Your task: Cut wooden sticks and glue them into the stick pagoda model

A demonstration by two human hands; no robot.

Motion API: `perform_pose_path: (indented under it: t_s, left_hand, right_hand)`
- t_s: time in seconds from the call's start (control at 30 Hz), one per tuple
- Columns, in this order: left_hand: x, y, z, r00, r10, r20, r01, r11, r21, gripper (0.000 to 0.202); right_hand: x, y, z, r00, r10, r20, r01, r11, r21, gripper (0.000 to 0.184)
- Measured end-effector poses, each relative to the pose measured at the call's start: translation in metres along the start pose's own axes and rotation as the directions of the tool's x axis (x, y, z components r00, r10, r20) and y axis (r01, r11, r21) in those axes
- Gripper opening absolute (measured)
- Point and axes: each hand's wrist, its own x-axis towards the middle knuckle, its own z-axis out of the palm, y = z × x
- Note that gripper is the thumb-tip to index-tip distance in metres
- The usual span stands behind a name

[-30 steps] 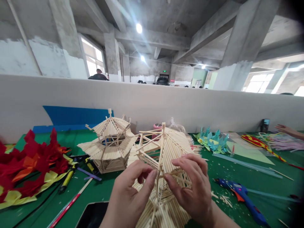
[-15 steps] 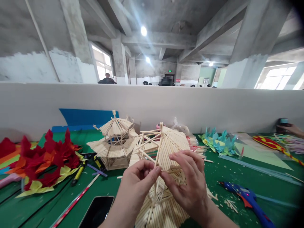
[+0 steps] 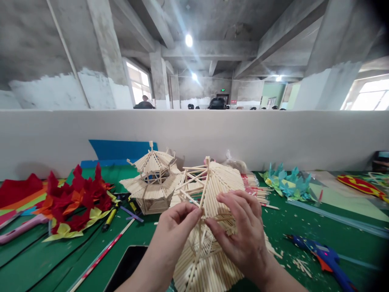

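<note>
**Fingertips meet on a rib of the stick roof**

The left hand pinches a thin rib of the stick roof between thumb and forefinger. The right hand grips the same roof, its fingers spread over the slatted panel and its thumb tucked beneath, almost touching the left fingertips. The roof stands on the green tabletop right in front of the person, on a wider layer of sticks.

A second ago the left fingers were curled lower on the rib and a little apart from the right thumb. They now sit higher and closer together, so the hold on that one stick looks tighter and more exact. The roof itself has not turned or shifted.

The view has swung somewhat to the left. The finished stick pavilion and the red paper flower lie further right in the picture. The blue glue gun has slid towards the right corner, and the left forearm hides more of the phone. A co-worker's hand that showed at the far right edge is out of sight.
</note>
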Motion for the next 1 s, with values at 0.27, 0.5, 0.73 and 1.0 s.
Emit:
perform_pose_path:
  t_s: [0.27,0.5,0.73,1.0]
  left_hand:
    - [-0.003,-0.004,-0.004,0.999,-0.014,-0.032,0.015,0.999,0.028,0.015]
    - [-0.008,-0.01,-0.008,0.999,0.021,-0.05,-0.019,0.999,0.047,0.014]
    - [-0.012,-0.01,-0.007,0.997,0.066,-0.036,-0.063,0.996,0.068,0.015]
    - [-0.009,-0.01,-0.006,0.999,0.018,0.041,-0.016,0.999,-0.042,0.015]
  right_hand:
    - [-0.001,0.002,0.001,1.0,-0.008,0.0,0.008,1.0,-0.007,0.046]
    - [-0.003,0.0,0.0,1.0,-0.007,-0.007,0.007,1.0,-0.005,0.045]
    - [-0.003,0.0,-0.003,1.0,0.001,-0.008,-0.002,0.999,-0.034,0.045]
    - [-0.007,-0.005,0.0,0.994,-0.111,0.019,0.112,0.994,-0.02,0.039]
